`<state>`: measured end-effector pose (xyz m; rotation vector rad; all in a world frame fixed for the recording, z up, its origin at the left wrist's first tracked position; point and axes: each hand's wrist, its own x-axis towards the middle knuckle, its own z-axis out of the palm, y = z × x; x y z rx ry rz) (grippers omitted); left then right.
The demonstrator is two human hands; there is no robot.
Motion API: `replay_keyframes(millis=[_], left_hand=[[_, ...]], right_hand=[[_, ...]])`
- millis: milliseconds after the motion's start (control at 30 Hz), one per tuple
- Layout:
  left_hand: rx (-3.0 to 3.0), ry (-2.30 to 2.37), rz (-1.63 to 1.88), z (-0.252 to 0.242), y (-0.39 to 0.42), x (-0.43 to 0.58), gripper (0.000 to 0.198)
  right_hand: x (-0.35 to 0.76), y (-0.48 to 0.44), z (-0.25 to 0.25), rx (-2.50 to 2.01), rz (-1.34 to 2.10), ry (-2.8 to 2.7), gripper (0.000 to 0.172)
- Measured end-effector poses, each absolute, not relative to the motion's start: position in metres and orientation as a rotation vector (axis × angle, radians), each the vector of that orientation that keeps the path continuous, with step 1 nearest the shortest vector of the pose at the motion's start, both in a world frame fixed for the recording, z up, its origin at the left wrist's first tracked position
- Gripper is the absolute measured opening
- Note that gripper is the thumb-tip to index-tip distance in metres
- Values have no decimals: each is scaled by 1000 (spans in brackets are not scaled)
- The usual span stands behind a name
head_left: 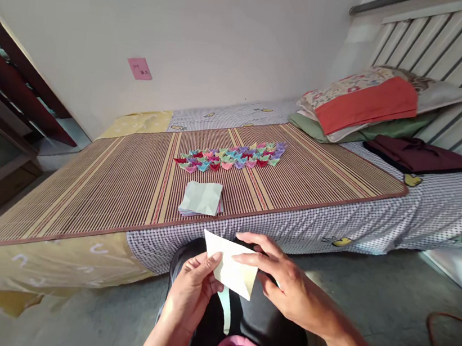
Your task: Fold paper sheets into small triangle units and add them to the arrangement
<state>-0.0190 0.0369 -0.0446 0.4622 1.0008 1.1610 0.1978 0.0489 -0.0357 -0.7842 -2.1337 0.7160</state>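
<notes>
The left hand (194,284) pinches a folded pale sheet of paper (232,267) between thumb and fingers at its left edge, above the lap. The right hand (291,280) has its fingers spread at the other side of the sheet, one of them lying across its face.

On the bed, a striped mat (119,181) bears most of what is set out. Near its front edge sits a stack of paper squares (202,197), a creased pale green one on top (other colours peep out at the edges). Just behind, small folded paper shapes (233,157) stand in close rows, in red, pink, green, blue, purple and yellow; they are too small to tell whether their hollows hold anything.

At the right end of the bed, a patterned pillow with a red band (372,103) rests on green cloth (407,128). A folded maroon cloth (420,155) lies in front of it.
</notes>
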Motion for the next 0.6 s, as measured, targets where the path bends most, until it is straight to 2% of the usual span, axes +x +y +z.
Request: replay_keyframes(millis=[67,200,233,600], left_hand=[[429,970,1128,-45,37,-19,42],[540,953,1111,-45,34,-18,39],[591,957,1120,-45,33,-18,39],[984,1083,1195,-40,24,-10,35]], right_hand=[[193,48,-35,-775,753,-2123,68],[184,48,-35,-734,874,-2028,21],[182,49,-35,-735,888,-2012,15],[160,47,-47,-1027,764,-1736,23]])
